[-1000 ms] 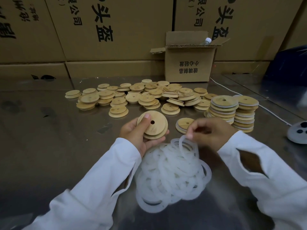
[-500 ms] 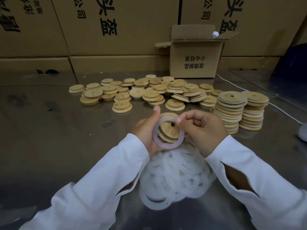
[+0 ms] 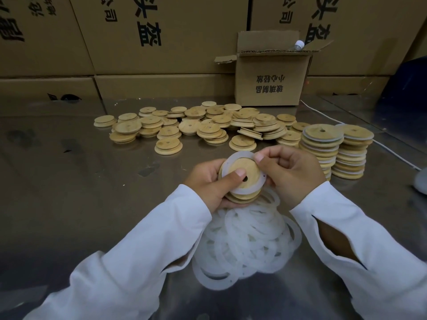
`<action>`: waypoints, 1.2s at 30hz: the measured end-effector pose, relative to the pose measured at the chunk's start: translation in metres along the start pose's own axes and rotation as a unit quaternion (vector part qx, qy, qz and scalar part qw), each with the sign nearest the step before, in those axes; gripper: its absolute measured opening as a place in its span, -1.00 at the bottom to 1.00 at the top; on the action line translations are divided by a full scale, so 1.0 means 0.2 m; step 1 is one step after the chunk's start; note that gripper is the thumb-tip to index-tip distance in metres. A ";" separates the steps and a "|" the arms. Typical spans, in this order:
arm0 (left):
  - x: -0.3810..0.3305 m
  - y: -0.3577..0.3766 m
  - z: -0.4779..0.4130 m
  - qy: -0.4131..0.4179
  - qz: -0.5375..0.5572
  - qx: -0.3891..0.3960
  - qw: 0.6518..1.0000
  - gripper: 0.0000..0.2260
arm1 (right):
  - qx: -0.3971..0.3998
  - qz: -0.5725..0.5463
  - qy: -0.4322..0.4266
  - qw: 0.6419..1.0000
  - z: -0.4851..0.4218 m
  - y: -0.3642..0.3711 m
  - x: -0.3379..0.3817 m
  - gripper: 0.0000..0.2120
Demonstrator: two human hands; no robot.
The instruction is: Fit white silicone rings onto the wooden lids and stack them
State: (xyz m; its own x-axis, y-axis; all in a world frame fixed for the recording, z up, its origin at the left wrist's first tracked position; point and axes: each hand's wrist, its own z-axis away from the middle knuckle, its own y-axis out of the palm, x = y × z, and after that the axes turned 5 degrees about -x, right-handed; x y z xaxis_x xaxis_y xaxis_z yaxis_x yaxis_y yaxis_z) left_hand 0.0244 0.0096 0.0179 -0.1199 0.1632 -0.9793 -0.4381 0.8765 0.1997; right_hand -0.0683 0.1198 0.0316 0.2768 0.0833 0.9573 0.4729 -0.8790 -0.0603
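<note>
Our left hand (image 3: 208, 181) grips a few lids (image 3: 245, 168) dead centre, and our right hand (image 3: 291, 174) pinches a ring (image 3: 240, 155) half onto the top one. Two stacks (image 3: 321, 139) look done at 2 o'clock, with loads of bare lids (image 3: 198, 125) left at 12.

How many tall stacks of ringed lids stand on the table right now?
2. The nearer stack stands just past the right hand; the outer stack is beside it, farther right. None seems hidden.
</note>
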 end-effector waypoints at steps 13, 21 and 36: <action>-0.01 0.00 0.00 -0.006 -0.013 -0.005 1.000 -0.85 | -0.003 0.027 -0.028 0.999 -0.01 -0.01 0.00 -0.87; -0.02 0.00 -0.01 -0.054 0.023 -0.027 0.998 -0.76 | 0.012 0.106 -0.011 0.994 -0.01 0.00 -0.03 -0.84; 0.00 0.00 -0.01 -0.004 -0.073 -0.056 0.996 -0.83 | 0.026 0.079 0.006 0.997 0.00 -0.01 0.00 -0.85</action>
State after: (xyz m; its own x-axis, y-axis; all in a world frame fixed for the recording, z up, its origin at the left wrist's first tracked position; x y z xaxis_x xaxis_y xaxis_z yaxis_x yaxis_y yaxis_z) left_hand 0.0230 0.0085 0.0178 -0.0400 0.0415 -0.9983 -0.5476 0.8349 0.0566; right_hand -0.0696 0.1209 0.0324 0.3417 -0.0606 0.9379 0.4661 -0.8556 -0.2251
